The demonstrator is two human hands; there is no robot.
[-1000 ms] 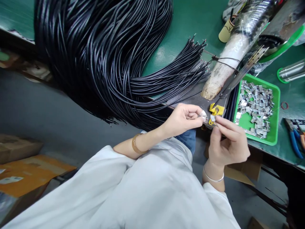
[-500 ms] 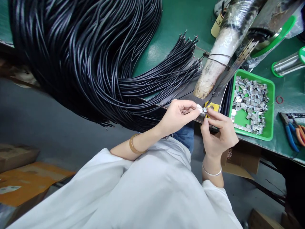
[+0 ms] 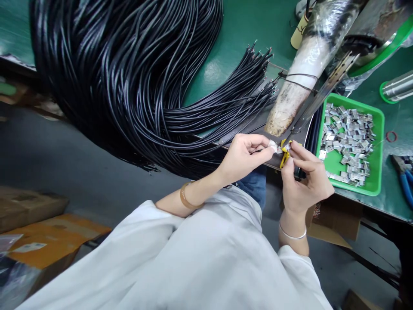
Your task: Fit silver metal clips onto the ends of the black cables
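Observation:
My left hand (image 3: 247, 153) is closed in a pinch, white wrap around a fingertip. Between its fingers is the end of a black cable, mostly hidden. Opposite it, my right hand (image 3: 306, 174) pinches a small silvery metal connector (image 3: 287, 147) with thumb and fingertips. The cable end and the connector are very close; whether they touch I cannot tell. Just above the fingers is the lower end of a slim metal rod (image 3: 301, 114), which looks like a soldering iron on a stand. A yellow piece (image 3: 284, 159) shows beside the right fingertips, partly covered.
A large bundle of black cables (image 3: 129, 86) lies over the green table (image 3: 209, 64) to the left. At right, a green tray (image 3: 380, 150) holds many metal connectors. A wrapped white tube (image 3: 290, 90) slants above the hands. Blue-handled pliers (image 3: 405, 185) lie far right.
The right hand has drawn slightly to the right, with the connector between its fingers. Less of the yellow piece's flat face shows. The whole view has shifted a little.

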